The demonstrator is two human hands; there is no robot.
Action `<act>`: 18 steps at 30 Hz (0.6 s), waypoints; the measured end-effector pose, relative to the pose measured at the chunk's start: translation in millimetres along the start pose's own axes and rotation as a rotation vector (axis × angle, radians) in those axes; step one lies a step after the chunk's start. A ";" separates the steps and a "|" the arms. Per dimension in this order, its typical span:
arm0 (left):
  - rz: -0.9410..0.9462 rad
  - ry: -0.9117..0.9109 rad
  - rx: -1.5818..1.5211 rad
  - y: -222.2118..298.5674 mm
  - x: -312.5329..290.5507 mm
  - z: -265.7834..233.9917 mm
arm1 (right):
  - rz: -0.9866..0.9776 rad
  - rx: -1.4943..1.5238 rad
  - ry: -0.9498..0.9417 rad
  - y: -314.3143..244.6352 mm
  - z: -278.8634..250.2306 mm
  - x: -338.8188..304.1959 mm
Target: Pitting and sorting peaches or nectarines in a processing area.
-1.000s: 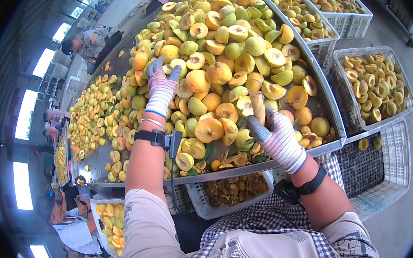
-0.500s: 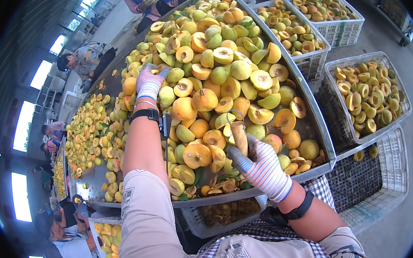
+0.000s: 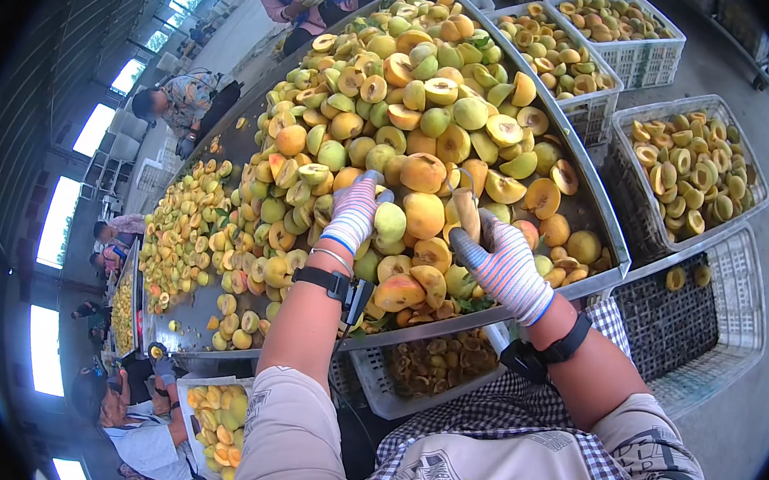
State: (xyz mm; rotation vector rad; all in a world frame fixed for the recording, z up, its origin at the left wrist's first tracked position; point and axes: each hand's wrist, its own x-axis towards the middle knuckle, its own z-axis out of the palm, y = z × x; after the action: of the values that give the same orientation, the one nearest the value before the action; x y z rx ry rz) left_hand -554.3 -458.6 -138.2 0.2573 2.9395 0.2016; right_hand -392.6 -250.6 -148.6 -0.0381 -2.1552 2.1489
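Note:
My left hand (image 3: 353, 212), in a striped glove with grey fingertips, is curled around the side of a yellow-green peach (image 3: 390, 223) over the near part of the pile. My right hand (image 3: 507, 267), gloved the same way, grips the wooden handle of a pitting tool (image 3: 467, 212). A thin curved metal loop rises from the far end of that handle. Around both hands lies a heap of peaches (image 3: 448, 138), some whole and many halved, with hollows or pits in their cut faces. The left fingertips are partly hidden by the peach.
The heap lies on a metal table with a raised rim (image 3: 592, 171). To the right stand crates of halves (image 3: 696, 176) and a crate (image 3: 733, 312) with a few pieces. Below the near edge is a bin of scraps (image 3: 438, 364). Co-workers (image 3: 181, 103) sit along the far and left sides.
My left hand has drawn back toward me and to the right, and now has a peach. My right hand, still on the pitting tool, has shifted slightly. The whole view has turned a little.

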 end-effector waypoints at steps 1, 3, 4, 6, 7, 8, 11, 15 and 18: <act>0.024 0.003 0.135 12.9 -7.6 -0.5 | -0.014 0.000 0.025 4.8 -1.2 0.8; 0.116 0.006 0.217 13.9 -21.5 -0.5 | -0.011 0.016 0.036 7.6 -2.4 -0.9; 0.136 0.003 0.139 10.2 -16.2 -2.3 | 0.007 -0.010 0.036 5.1 -7.9 -1.3; 0.135 0.043 -0.083 1.3 -3.1 -18.2 | 0.065 0.094 0.001 -7.5 -10.7 -6.0; 0.159 0.115 -0.148 2.6 8.7 -27.0 | 0.065 0.104 0.012 -11.7 -12.5 -7.0; 0.181 0.184 -0.202 7.7 19.9 -36.3 | 0.066 0.115 0.016 -14.9 -12.4 -8.1; 0.295 0.230 -0.111 59.1 60.0 -69.7 | 0.062 0.106 0.040 -0.2 -11.8 -2.1; 0.295 0.131 0.144 120.0 107.0 -85.3 | 0.027 0.114 -0.005 -0.7 -8.3 -0.2; 0.223 0.033 0.097 144.1 132.4 -51.9 | 0.014 0.156 0.022 1.3 -10.4 2.1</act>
State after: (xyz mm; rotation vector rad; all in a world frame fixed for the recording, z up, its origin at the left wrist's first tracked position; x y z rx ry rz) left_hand -669.7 -299.8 -88.5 0.6023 2.9528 0.0947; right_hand -393.9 -240.1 -149.8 -0.0653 -1.9749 2.3057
